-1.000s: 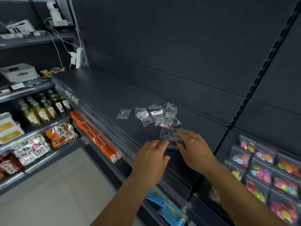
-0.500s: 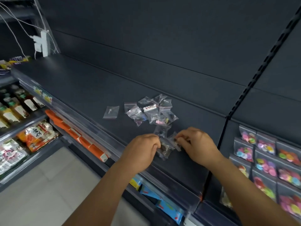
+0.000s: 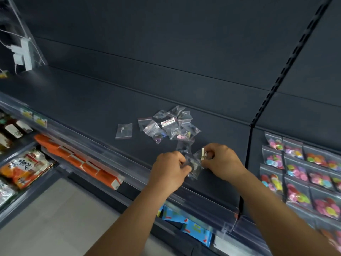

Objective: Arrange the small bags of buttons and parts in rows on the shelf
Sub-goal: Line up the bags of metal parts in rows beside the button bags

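Note:
A loose heap of small clear zip bags [image 3: 171, 124] with tiny parts lies on the dark shelf [image 3: 88, 100]. One bag [image 3: 124, 131] lies flat by itself to the left of the heap. My left hand [image 3: 169, 169] pinches a clear bag of dark parts [image 3: 192, 166] just above the shelf's front half. My right hand [image 3: 221, 161] grips a clear bag with a metal zipper pull [image 3: 202, 154], touching the other bag. Both hands sit just in front of the heap.
Rows of bags with coloured buttons [image 3: 299, 167] fill the neighbouring shelf section at the right. A clear price rail [image 3: 103, 154] runs along the shelf's front edge. Orange boxes [image 3: 79, 159] and snack packs [image 3: 25, 167] sit on lower shelves at left. A white power strip [image 3: 23, 54] hangs far left.
The view has swung right and closer to the shelf. Both hands closed on bags at the near side of the heap and lifted them slightly; the right hand's bag now shows a zipper pull.

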